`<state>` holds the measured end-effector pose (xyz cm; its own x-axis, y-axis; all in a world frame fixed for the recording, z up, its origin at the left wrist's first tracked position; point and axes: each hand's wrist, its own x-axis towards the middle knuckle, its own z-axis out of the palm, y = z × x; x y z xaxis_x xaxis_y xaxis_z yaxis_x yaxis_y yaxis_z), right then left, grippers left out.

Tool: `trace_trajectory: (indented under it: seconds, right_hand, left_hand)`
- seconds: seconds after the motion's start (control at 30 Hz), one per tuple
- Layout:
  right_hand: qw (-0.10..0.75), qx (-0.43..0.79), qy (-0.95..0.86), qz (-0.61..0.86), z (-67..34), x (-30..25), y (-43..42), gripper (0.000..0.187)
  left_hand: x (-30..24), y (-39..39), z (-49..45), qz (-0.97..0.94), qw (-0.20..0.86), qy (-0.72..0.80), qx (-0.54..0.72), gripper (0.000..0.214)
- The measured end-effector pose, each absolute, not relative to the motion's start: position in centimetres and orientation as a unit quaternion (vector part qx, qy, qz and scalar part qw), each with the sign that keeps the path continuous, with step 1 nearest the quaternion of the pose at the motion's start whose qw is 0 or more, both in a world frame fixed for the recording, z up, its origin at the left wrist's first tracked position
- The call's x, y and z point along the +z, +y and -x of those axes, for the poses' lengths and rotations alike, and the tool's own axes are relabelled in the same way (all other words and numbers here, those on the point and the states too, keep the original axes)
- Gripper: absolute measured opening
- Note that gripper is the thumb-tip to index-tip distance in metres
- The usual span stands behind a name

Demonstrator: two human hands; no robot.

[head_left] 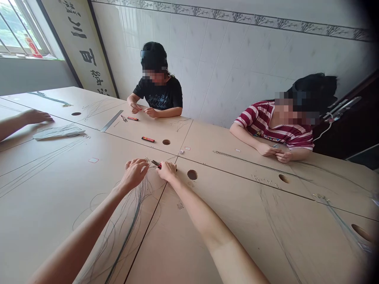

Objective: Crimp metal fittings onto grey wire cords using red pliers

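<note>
My right hand (167,170) grips a pair of pliers (156,163) with red handles, their jaws pointing left toward my other hand. My left hand (136,173) is close beside the jaws, its fingers bent together over the gathered ends of thin cords. What those fingers pinch is too small to make out. Tiny metal fittings (146,159) show just past the left fingertips. From there the bundle of dark, thin cords (130,232) trails toward me between my forearms, with some strands looping out to the left.
Two co-workers sit across the table (225,197), and another person's arm (26,118) rests at left. Round holes, including one (192,174) by my right hand, pierce the tabletop. A metal ruler (112,120), a black-and-red stick (148,139), a white cloth (59,132) and more cords (254,161) lie around.
</note>
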<state>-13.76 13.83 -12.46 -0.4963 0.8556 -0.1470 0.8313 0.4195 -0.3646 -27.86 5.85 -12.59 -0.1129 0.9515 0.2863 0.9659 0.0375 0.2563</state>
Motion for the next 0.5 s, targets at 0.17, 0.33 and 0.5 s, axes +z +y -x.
trace_trajectory:
  seconds: [0.17, 0.33, 0.5]
  right_hand:
    - [0.024, 0.205, -0.846, 0.492, 14.0, -12.2, 13.9, 0.029]
    - [0.047, 0.234, -0.830, 0.504, 13.9, -12.4, 14.4, 0.031]
    - [0.078, 0.287, -0.800, 0.521, 13.7, -12.4, 15.5, 0.031]
  left_hand:
    - [-13.6, 6.8, 27.3, 0.656, 0.011, -0.729, -0.195, 0.026]
    - [-14.5, 7.6, 26.5, 0.635, 0.015, -0.744, -0.207, 0.023]
    - [-14.6, 7.8, 26.2, 0.629, 0.015, -0.747, -0.213, 0.024]
